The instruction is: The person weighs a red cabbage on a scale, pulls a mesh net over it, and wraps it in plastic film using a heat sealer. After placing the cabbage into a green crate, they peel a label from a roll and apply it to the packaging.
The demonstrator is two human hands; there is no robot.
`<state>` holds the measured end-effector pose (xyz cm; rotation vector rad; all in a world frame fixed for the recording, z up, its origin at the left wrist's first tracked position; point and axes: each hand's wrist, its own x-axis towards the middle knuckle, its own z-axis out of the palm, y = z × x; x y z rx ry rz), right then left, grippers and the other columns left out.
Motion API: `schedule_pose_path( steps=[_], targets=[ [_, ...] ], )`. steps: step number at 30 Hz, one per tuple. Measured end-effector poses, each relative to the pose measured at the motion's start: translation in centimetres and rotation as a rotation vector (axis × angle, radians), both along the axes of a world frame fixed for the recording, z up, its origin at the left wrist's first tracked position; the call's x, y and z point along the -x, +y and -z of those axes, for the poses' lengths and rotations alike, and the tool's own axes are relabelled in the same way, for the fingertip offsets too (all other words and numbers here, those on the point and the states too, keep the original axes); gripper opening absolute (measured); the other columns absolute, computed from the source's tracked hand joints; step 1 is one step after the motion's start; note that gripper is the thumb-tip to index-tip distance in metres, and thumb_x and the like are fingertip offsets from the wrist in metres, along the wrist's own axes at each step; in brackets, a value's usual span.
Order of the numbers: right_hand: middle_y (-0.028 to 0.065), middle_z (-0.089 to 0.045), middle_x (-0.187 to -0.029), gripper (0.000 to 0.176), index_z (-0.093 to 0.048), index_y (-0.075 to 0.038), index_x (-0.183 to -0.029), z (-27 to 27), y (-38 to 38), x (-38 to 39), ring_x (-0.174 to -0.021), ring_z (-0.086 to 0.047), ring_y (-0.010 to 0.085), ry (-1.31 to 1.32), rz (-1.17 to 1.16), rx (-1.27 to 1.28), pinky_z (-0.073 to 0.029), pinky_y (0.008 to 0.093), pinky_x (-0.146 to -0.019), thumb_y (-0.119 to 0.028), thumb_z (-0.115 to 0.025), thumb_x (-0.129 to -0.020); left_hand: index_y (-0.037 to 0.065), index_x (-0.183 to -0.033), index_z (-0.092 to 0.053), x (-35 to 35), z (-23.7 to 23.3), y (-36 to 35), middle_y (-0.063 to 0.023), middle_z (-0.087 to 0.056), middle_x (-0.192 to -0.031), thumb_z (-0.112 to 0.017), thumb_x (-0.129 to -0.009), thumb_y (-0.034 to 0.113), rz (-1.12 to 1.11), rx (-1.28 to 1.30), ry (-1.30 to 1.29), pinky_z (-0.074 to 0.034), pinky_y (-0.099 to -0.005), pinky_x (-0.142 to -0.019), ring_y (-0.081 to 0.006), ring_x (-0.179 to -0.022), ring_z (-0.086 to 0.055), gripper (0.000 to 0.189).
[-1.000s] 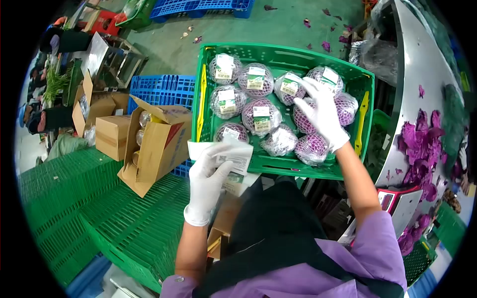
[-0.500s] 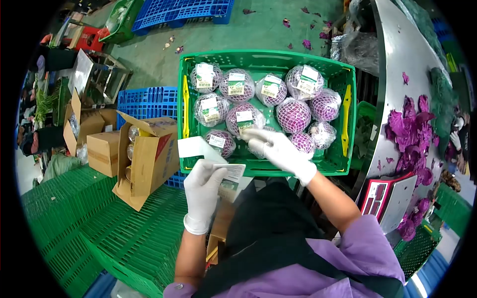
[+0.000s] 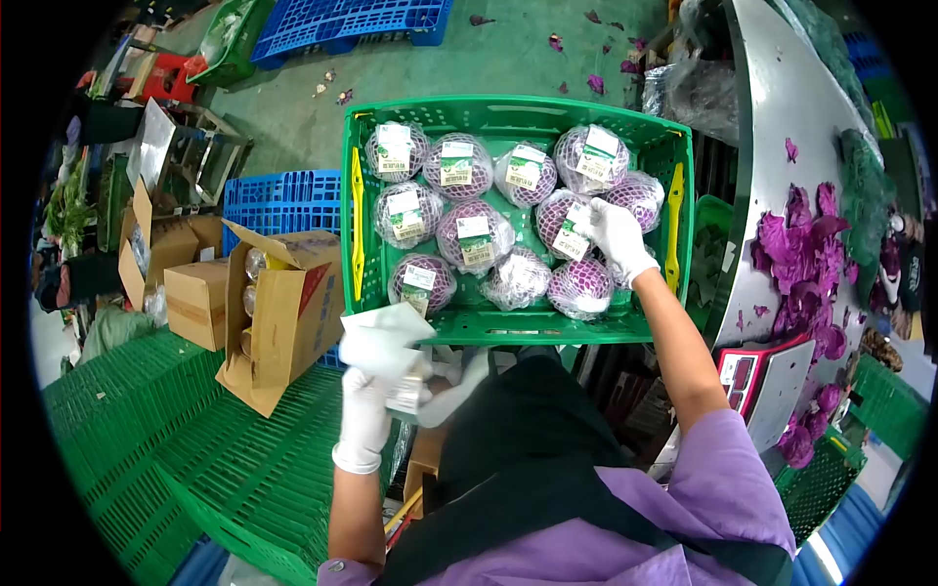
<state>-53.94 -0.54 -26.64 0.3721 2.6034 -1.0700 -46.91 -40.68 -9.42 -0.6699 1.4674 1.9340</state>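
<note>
While left hand (image 3: 374, 359) clutches label sheet (image 3: 387, 322) beside the green crate (image 3: 508, 330), right hand (image 3: 618, 237) inside it, fingers (image 3: 598, 217) pressing a cabbage label (image 3: 573, 242).

Right hand (image 3: 616, 234) gloved, arm stretched forward, fingers extended, left hand (image 3: 376, 354) gloved, near torso, fingers closed

An open cardboard box (image 3: 288, 313) lay tipped on overturned green crates (image 3: 195, 439), with a smaller closed carton (image 3: 200, 303) just beside it. Behind them sat a blue pallet (image 3: 278, 195), and a second blue pallet (image 3: 342, 20) lay farther off on the green floor (image 3: 469, 59), near scattered purple leaf scraps (image 3: 557, 41). On the right, a steel table (image 3: 782, 107) carried loose red cabbage leaves (image 3: 796, 244), with a weighing scale (image 3: 767, 376) below its edge.
</note>
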Motion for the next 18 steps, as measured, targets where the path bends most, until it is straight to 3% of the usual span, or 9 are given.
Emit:
schedule_pose_path(
  steps=[1,4,7,9,11,12,13,16,18],
  targets=[
    [0.014,-0.072,-0.092,0.04,-0.064,0.0,-0.113,0.9,-0.2,-0.2,-0.086,-0.069,0.0269,0.082,-0.061,-0.146,-0.051,0.0393,-0.078,-0.024,-0.074,-0.083,0.001,-0.135,-0.048,0.5,-1.3,1.0,-0.0172,-0.066,-0.113,-0.061,-0.095,0.01,-0.128,0.041,0.028,-0.06,-0.0278,-0.06,-0.0199,-0.085,-0.068,0.043],
    [0.0134,-0.071,-0.092,0.049,-0.061,-0.003,-0.119,2.5,-0.2,-0.4,-0.09,-0.068,0.0309,0.164,-0.15,-0.33,-0.047,0.0439,-0.083,-0.029,-0.076,-0.079,0.015,-0.157,-0.009,1.0,-1.8,0.0,-0.017,-0.056,-0.125,-0.062,-0.092,0.006,-0.113,-0.021,0.159,-0.063,-0.0415,-0.074,-0.0233,-0.084,-0.067,0.085],
    [0.0112,-0.068,-0.097,0.045,-0.059,-0.006,-0.118,1.7,-0.9,-0.5,-0.094,-0.065,0.0301,0.092,-0.21,-0.486,-0.045,0.0424,-0.081,-0.024,-0.073,-0.08,0.015,-0.157,-0.01,1.1,-2.2,-0.5,-0.0168,-0.055,-0.125,-0.061,-0.09,0.001,-0.079,-0.037,0.14,-0.063,-0.0429,-0.077,-0.0238,-0.091,-0.066,0.086],
    [0.0123,-0.062,-0.115,0.047,-0.059,-0.006,-0.117,0.5,-1.9,-0.9,-0.107,-0.059,0.0293,0.255,-0.056,-0.634,-0.044,0.0416,-0.082,-0.024,-0.076,-0.077,0.015,-0.157,-0.012,1.3,-2.1,-0.5,-0.0181,-0.054,-0.129,-0.057,-0.087,-0.004,-0.096,-0.087,0.111,-0.062,-0.0429,-0.078,-0.025,-0.098,-0.065,0.086],
    [0.0133,-0.056,-0.125,0.048,-0.059,-0.006,-0.122,0.0,-2.0,-1.6,-0.115,-0.054,0.0308,0.231,-0.113,-0.587,-0.044,0.0409,-0.086,-0.018,-0.073,-0.079,0.011,-0.157,-0.011,1.5,-3.0,0.6,-0.0188,-0.053,-0.13,-0.055,-0.082,-0.005,-0.103,-0.052,0.162,-0.062,-0.0353,-0.074,-0.0228,-0.097,-0.064,0.089],
    [0.0136,-0.057,-0.125,0.049,-0.058,-0.005,-0.125,0.6,-2.0,-2.0,-0.115,-0.054,0.0315,0.283,-0.239,-0.551,-0.043,0.0419,-0.089,-0.017,-0.072,-0.079,0.018,-0.158,-0.002,1.7,-3.7,1.3,-0.0207,-0.051,-0.132,-0.053,-0.08,-0.007,-0.087,0.022,0.205,-0.062,-0.0362,-0.075,-0.023,-0.097,-0.064,0.097],
    [0.0139,-0.057,-0.125,0.051,-0.057,-0.005,-0.127,1.2,-2.1,-2.4,-0.115,-0.054,0.0322,0.334,-0.366,-0.512,-0.043,0.0429,-0.092,-0.015,-0.071,-0.08,0.018,-0.158,-0.002,1.8,-4.1,1.3,-0.0207,-0.051,-0.132,-0.053,-0.08,-0.007,-0.087,0.022,0.204,-0.062,-0.0362,-0.075,-0.023,-0.097,-0.064,0.097],
    [0.0144,-0.056,-0.127,0.053,-0.056,-0.005,-0.129,2.2,-1.9,-2.5,-0.117,-0.053,0.0328,0.293,-0.303,-0.471,-0.041,0.0444,-0.099,-0.014,-0.071,-0.079,0.03,-0.156,0.009,1.9,-4.6,1.4,-0.0247,-0.048,-0.135,-0.049,-0.079,-0.013,-0.056,-0.058,0.216,-0.062,-0.0391,-0.076,-0.0236,-0.097,-0.063,0.106],
    [0.0151,-0.058,-0.129,0.058,-0.053,-0.007,-0.133,0.6,-2.3,-1.8,-0.118,-0.054,0.0322,0.239,-0.364,-0.515,-0.042,0.0449,-0.099,-0.014,-0.072,-0.078,0.03,-0.156,0.008,1.9,-4.6,1.8,-0.025,-0.047,-0.136,-0.048,-0.079,-0.013,-0.051,-0.066,0.215,-0.062,-0.0407,-0.076,-0.0244,-0.098,-0.063,0.105]
  ],
)
